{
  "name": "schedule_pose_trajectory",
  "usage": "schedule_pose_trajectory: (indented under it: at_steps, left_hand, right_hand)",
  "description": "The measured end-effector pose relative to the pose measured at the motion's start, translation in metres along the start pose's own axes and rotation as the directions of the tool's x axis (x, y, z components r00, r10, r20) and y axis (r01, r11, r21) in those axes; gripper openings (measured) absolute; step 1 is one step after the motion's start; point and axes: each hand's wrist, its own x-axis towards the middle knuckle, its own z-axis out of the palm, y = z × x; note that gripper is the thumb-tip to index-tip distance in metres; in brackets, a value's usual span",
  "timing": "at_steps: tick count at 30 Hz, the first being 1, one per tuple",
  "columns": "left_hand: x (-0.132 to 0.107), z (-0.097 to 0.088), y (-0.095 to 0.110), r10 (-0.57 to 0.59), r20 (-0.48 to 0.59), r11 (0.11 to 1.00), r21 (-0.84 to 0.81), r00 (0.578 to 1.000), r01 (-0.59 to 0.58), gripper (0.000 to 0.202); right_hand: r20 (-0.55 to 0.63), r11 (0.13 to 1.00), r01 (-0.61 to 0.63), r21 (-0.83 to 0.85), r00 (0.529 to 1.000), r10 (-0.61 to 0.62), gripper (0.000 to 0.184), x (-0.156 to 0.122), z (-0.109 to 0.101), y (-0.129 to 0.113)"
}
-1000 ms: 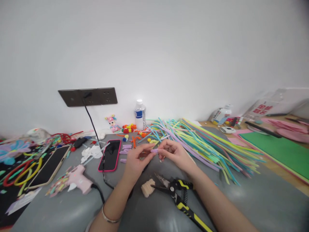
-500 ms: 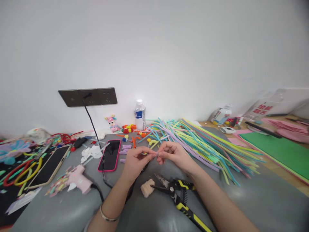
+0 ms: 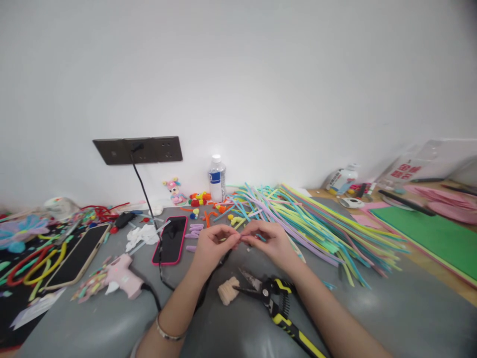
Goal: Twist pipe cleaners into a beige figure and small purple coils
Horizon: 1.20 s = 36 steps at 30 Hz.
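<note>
My left hand [image 3: 216, 244] is closed in a pinch, thumb against forefinger, over the middle of the table. My right hand [image 3: 270, 242] meets it tip to tip, its thumb and forefinger also bent into a pinch. Between the fingertips is a small lilac pipe cleaner piece, almost wholly hidden now. Just left of my left hand lie several short folded lilac pipe cleaners [image 3: 194, 235]. Below my hands, yellow and black pliers [image 3: 278, 301] rest with their jaws apart. One jaw tip reaches a beige ribbed bundle [image 3: 228, 290].
Behind my right hand spreads a big heap of coloured pipe cleaners [image 3: 316, 228]. To the left lie a pink-cased phone [image 3: 171, 241], a pink glue gun [image 3: 124, 276] and its black cord. A water bottle [image 3: 216, 181] stands by the wall. Green sheets [image 3: 428, 236] lie at right.
My right hand's fingers have shifted and straightened slightly at the fingertip contact. The lilac piece that showed between the tips is now mostly covered. The view has moved slightly.
</note>
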Motion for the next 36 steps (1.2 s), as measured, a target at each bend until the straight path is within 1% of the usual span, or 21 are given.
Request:
schedule_pose_trajectory:
  at_steps: [3, 6, 10, 12, 13, 15, 17, 18, 20, 22, 23, 25, 27, 30, 36]
  left_hand:
    - [-0.001, -0.001, 0.001, 0.008, 0.004, 1.0, -0.006, 1.0, -0.008, 0.025]
    - [-0.002, 0.0, 0.003, 0.017, 0.007, 1.0, 0.009, 1.0, -0.017, 0.023]
    - [-0.002, 0.0, 0.008, 0.028, 0.007, 0.998, 0.059, 1.0, -0.028, 0.02]
    - [0.001, -0.007, 0.014, 0.051, 0.007, 0.99, 0.128, 0.999, -0.052, 0.019]
    - [0.002, -0.013, 0.019, 0.065, 0.004, 0.982, 0.176, 0.998, -0.064, 0.018]
    - [0.006, -0.031, 0.028, 0.085, -0.014, 0.954, 0.291, 0.996, -0.077, 0.02]
    - [0.009, -0.053, 0.036, 0.06, -0.018, 0.891, 0.451, 0.998, -0.045, 0.021]
    - [0.01, -0.064, 0.04, 0.046, -0.019, 0.842, 0.539, 0.999, -0.028, 0.02]
    - [0.01, -0.081, 0.043, 0.023, 0.015, 0.718, 0.696, 1.0, -0.027, 0.014]
    - [0.008, -0.091, 0.041, -0.023, 0.061, 0.597, 0.801, 0.998, -0.036, 0.008]
    - [0.008, -0.094, 0.039, -0.046, 0.078, 0.548, 0.836, 0.996, -0.04, 0.007]
    - [0.006, -0.095, 0.033, -0.08, 0.089, 0.48, 0.876, 0.993, -0.04, 0.005]
    - [0.005, -0.096, 0.027, -0.088, 0.085, 0.444, 0.895, 0.993, -0.037, 0.005]
    - [0.005, -0.098, 0.02, -0.09, 0.078, 0.397, 0.917, 0.993, -0.036, 0.012]
    - [0.002, -0.106, 0.018, -0.131, 0.067, 0.295, 0.955, 0.989, -0.026, 0.022]
  right_hand:
    - [-0.001, 1.0, -0.021, 0.015, 1.0, 0.021, 0.023, -0.001, 0.0, -0.003]
    - [-0.001, 0.992, -0.091, 0.086, 0.996, 0.091, 0.025, -0.003, 0.0, -0.004]
    - [-0.013, 0.97, -0.167, 0.177, 0.985, 0.172, 0.027, -0.002, 0.001, 0.003]
    - [-0.007, 0.961, -0.18, 0.212, 0.983, 0.186, 0.025, 0.0, 0.001, 0.007]
    - [-0.001, 0.955, -0.176, 0.239, 0.983, 0.182, 0.026, 0.001, 0.001, 0.009]
    - [-0.008, 0.94, -0.148, 0.308, 0.987, 0.158, 0.038, 0.003, 0.0, 0.012]
    - [-0.035, 0.927, -0.108, 0.359, 0.991, 0.129, 0.05, 0.003, -0.002, 0.013]
    - [-0.046, 0.926, -0.093, 0.367, 0.992, 0.118, 0.052, 0.003, -0.003, 0.013]
    - [-0.058, 0.93, -0.071, 0.36, 0.993, 0.098, 0.051, 0.003, -0.004, 0.014]
    - [-0.051, 0.935, -0.058, 0.35, 0.995, 0.081, 0.047, 0.002, -0.004, 0.014]
    - [-0.049, 0.937, -0.052, 0.346, 0.996, 0.073, 0.045, 0.002, -0.003, 0.014]
    - [-0.044, 0.94, -0.045, 0.338, 0.997, 0.063, 0.044, 0.001, -0.002, 0.014]
    - [-0.045, 0.943, -0.048, 0.328, 0.997, 0.067, 0.043, 0.001, -0.002, 0.014]
    - [-0.044, 0.947, -0.056, 0.316, 0.996, 0.074, 0.043, 0.002, -0.001, 0.015]
    - [-0.055, 0.944, -0.027, 0.327, 0.997, 0.048, 0.04, 0.002, -0.001, 0.017]
